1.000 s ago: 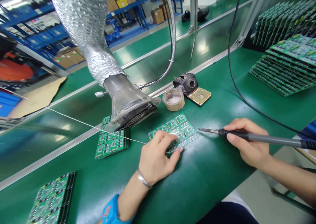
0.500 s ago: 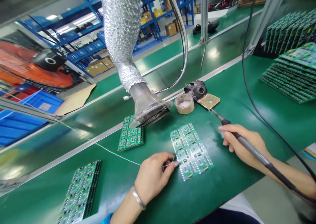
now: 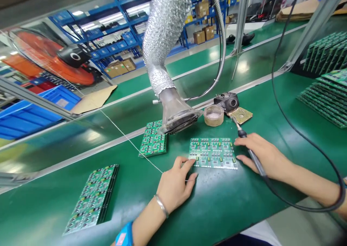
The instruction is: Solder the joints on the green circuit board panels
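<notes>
Two containers appear: a round cup (image 3: 214, 121) with pale matter inside, at the far side of the bench (image 3: 217, 210), and a blue bin (image 3: 29, 112), far left, its contents too unclear to tell. Right of the cup stands the iron stand (image 3: 227, 101) with its gold plate (image 3: 241, 115). The board (image 3: 213, 154) lies flat between the hands. The left hand (image 3: 175, 184) has its forefinger at the board's left end, thumb apart; a wire (image 3: 123, 133) runs into it, but whether hidden fingers grip this cannot be told. The right hand (image 3: 267, 155), at the right end, clasps the iron (image 3: 256, 161). Left of the cup, a nozzle (image 3: 175, 106) partly hides the farther left stack (image 3: 153, 139); another stack (image 3: 92, 199) lies near left.
</notes>
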`<state>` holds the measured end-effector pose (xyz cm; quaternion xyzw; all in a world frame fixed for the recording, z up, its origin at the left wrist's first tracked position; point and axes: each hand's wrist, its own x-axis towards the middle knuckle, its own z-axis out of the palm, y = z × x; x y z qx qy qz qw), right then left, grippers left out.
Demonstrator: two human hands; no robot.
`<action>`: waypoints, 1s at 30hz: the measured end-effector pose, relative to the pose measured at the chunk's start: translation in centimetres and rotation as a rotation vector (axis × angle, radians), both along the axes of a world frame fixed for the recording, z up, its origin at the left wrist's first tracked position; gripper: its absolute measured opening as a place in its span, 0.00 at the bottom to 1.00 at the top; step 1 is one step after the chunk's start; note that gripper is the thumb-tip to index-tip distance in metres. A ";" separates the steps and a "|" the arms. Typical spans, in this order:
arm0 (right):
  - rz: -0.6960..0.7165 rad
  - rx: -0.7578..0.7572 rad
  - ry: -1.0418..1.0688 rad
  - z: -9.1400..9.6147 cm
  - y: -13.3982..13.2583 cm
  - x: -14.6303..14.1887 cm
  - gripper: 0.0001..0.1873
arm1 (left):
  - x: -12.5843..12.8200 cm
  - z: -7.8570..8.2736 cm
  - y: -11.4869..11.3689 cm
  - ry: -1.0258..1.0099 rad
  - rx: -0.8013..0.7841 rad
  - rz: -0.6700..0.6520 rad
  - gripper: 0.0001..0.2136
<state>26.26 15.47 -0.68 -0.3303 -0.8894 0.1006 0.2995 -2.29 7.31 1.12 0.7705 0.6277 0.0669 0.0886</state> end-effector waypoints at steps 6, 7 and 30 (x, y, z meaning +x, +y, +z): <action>0.098 0.017 -0.135 -0.1 -0.2 -2.2 0.13 | 0.3 1.0 -1.1 -0.291 0.014 -0.066 0.05; 0.098 0.029 -0.132 0.0 -0.3 -2.6 0.12 | 0.4 1.1 -1.1 -0.346 0.011 -0.095 0.02; 0.330 -0.064 0.250 1.1 1.0 -6.3 0.17 | -3.2 0.7 -0.5 -0.413 0.267 -0.031 0.08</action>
